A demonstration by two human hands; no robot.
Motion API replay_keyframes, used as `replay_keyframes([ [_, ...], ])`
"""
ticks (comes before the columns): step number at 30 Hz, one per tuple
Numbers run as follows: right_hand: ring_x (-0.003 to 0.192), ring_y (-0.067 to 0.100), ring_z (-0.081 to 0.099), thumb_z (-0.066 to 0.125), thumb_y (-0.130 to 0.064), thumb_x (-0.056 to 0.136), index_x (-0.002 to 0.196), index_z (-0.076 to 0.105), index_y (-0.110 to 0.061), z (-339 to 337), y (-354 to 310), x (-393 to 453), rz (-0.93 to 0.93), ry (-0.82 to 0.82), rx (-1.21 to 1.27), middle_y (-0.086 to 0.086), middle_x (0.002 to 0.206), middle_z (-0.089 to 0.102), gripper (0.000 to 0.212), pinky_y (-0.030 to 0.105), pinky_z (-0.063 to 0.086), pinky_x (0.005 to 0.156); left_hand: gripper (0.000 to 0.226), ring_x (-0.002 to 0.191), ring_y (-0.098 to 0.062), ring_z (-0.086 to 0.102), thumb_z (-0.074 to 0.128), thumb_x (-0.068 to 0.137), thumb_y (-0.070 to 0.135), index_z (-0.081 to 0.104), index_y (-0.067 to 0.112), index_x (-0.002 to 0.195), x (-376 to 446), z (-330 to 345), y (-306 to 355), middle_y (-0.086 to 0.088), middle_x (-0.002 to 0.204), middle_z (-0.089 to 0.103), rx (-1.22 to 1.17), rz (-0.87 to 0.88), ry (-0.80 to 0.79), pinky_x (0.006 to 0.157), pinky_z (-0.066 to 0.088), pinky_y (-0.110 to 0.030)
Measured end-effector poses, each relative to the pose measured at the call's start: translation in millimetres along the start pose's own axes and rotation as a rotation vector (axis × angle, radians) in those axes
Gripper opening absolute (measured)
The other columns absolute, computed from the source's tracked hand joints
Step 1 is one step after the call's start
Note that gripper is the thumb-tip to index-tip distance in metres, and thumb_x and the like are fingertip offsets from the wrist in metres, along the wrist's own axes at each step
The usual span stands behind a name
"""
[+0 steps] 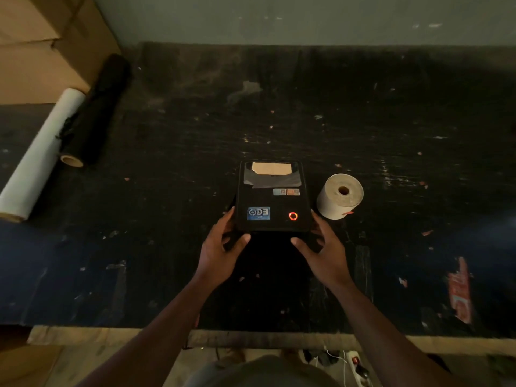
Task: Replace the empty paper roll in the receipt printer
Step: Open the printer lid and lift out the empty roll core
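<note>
A black receipt printer (272, 196) sits in the middle of the dark table, its lid down, a red ring light lit near its front right corner and a blue label at front left. Through its far window a brown cardboard core (270, 168) shows. My left hand (220, 250) grips the printer's near left corner, fingers along the side. My right hand (326, 247) grips the near right corner the same way. A full white paper roll (339, 196) stands on end just right of the printer, untouched.
The worn black table (391, 121) reaches back to a grey wall. At far left lie a long white roll (42, 155) and a black film roll (93, 113), with cardboard boxes (42, 43) behind. A red sticker (460, 289) marks the near right. The wooden front edge (111, 335) runs below.
</note>
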State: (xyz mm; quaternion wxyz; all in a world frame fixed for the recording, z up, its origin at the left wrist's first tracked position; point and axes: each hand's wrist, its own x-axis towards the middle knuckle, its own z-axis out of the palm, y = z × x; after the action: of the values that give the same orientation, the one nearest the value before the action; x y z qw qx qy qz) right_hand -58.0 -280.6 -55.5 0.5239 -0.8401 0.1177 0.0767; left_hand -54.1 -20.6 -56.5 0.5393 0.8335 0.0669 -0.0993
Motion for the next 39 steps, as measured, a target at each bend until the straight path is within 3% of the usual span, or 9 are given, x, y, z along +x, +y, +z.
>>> replay_keyframes([
  [3, 0.134, 0.006, 0.054, 0.082, -0.036, 0.085, 0.154, 0.041, -0.035, -8, -18, 12, -0.085, 0.062, 0.024, -0.009, 0.146, 0.059, 0.081, 0.035, 0.046, 0.108, 0.079, 0.134, -0.001, 0.054, 0.074, 0.088, 0.04, 0.034, 0.041, 0.155, 10, -6, 16, 0.013, 0.144, 0.061, -0.062, 0.07, 0.061, 0.113, 0.047, -0.046],
  [8, 0.107, -0.02, 0.057, 0.081, -0.027, 0.087, 0.147, 0.048, -0.028, -20, -55, 54, -0.179, 0.18, 0.063, -0.024, 0.115, 0.063, 0.068, 0.0, 0.043, 0.083, 0.081, 0.127, -0.002, 0.061, 0.077, 0.079, 0.057, 0.04, 0.044, 0.15, 50, -21, 50, 0.01, 0.137, 0.065, -0.139, 0.107, 0.151, 0.109, 0.051, -0.045],
  [12, 0.114, 0.0, 0.06, 0.079, -0.027, 0.089, 0.148, 0.046, -0.026, -26, -82, 91, -0.212, 0.194, 0.073, -0.011, 0.122, 0.066, 0.067, 0.014, 0.047, 0.09, 0.081, 0.123, 0.0, 0.061, 0.078, 0.08, 0.054, 0.04, 0.041, 0.151, 86, -31, 76, 0.014, 0.133, 0.063, -0.135, 0.122, 0.155, 0.106, 0.053, -0.034],
  [17, 0.115, 0.008, 0.063, 0.079, -0.027, 0.089, 0.145, 0.049, -0.027, -26, -97, 125, -0.235, 0.219, 0.08, -0.01, 0.125, 0.066, 0.063, 0.031, 0.055, 0.098, 0.079, 0.124, -0.01, 0.062, 0.079, 0.089, 0.036, 0.038, 0.027, 0.155, 123, -34, 92, 0.003, 0.144, 0.059, -0.116, 0.128, 0.155, 0.101, 0.052, -0.027],
  [25, 0.118, 0.004, 0.063, 0.078, -0.029, 0.089, 0.144, 0.047, -0.035, -33, -86, 147, -0.218, 0.163, 0.091, -0.015, 0.136, 0.064, 0.063, 0.017, 0.05, 0.088, 0.075, 0.123, -0.006, 0.062, 0.078, 0.089, 0.037, 0.039, 0.033, 0.153, 145, -41, 81, 0.01, 0.14, 0.06, -0.129, 0.109, 0.116, 0.1, 0.052, -0.028],
  [28, 0.105, 0.008, 0.067, 0.08, -0.021, 0.088, 0.138, 0.052, -0.03, -31, -61, 145, -0.184, 0.163, -0.016, -0.009, 0.121, 0.067, 0.058, 0.024, 0.057, 0.085, 0.062, 0.108, -0.004, 0.068, 0.078, 0.089, 0.033, 0.05, 0.031, 0.144, 137, -34, 56, 0.011, 0.123, 0.066, 0.008, 0.079, 0.183, 0.093, 0.058, -0.028],
  [32, 0.09, 0.013, 0.062, 0.084, -0.019, 0.082, 0.138, 0.057, -0.024, -19, -29, 142, -0.202, -0.144, -0.372, -0.004, 0.105, 0.063, 0.062, 0.038, 0.059, 0.082, 0.055, 0.097, -0.012, 0.068, 0.08, 0.087, 0.025, 0.059, 0.025, 0.137, 124, -16, 23, -0.001, 0.121, 0.063, 0.322, 0.112, 0.04, 0.088, 0.062, -0.041],
  [35, 0.091, 0.016, 0.06, 0.084, -0.023, 0.082, 0.142, 0.058, -0.024, -12, -25, 147, -0.272, -0.183, -0.513, -0.003, 0.101, 0.057, 0.065, 0.039, 0.056, 0.082, 0.058, 0.091, -0.014, 0.064, 0.083, 0.084, 0.032, 0.061, 0.024, 0.138, 127, -7, 14, -0.005, 0.125, 0.058, 0.492, 0.13, -0.001, 0.088, 0.061, -0.04],
  [39, 0.095, 0.021, 0.066, 0.08, -0.027, 0.087, 0.132, 0.067, -0.021, -8, -35, 158, -0.308, -0.222, -0.586, 0.002, 0.11, 0.065, 0.047, 0.041, 0.057, 0.086, 0.048, 0.095, -0.017, 0.06, 0.083, 0.083, 0.032, 0.069, 0.022, 0.128, 140, -4, 15, -0.006, 0.122, 0.054, 0.582, 0.184, -0.007, 0.089, 0.059, -0.04],
])
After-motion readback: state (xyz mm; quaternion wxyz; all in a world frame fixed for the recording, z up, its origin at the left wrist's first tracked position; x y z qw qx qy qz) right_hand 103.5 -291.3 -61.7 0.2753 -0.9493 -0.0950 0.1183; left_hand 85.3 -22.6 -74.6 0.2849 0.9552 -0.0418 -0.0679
